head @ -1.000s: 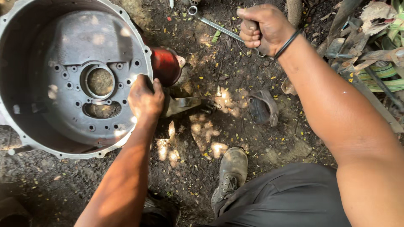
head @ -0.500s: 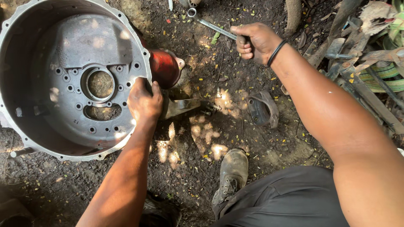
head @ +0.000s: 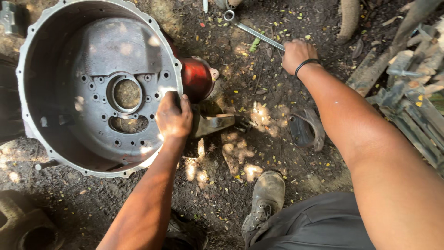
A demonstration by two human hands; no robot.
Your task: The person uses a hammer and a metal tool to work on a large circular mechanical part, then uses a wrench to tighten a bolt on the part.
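Gripping the rim of the big round grey cast-metal bell housing, the left hand is curled over the right edge, fingers clamped on the lip, steadying it. Housing is lying open side up on the dark dirt ground, upper left of view, with a centre bore and a ring of bolt holes showing inside. Just behind its right edge a red cylindrical metal part is sticking out, touching or very close to the housing wall; cannot tell which. Right hand is closed around the handle end of a long silver ring spanner, whose ring end is lying on the dirt further up. Judging by this, the tool-fetch step is in hand: housing held, spanner being picked up. Next move likely calls for bringing the spanner across to a fastener while keeping the housing from rocking. A worn boot is planted below, and a curved rusty metal piece is lying to the right.
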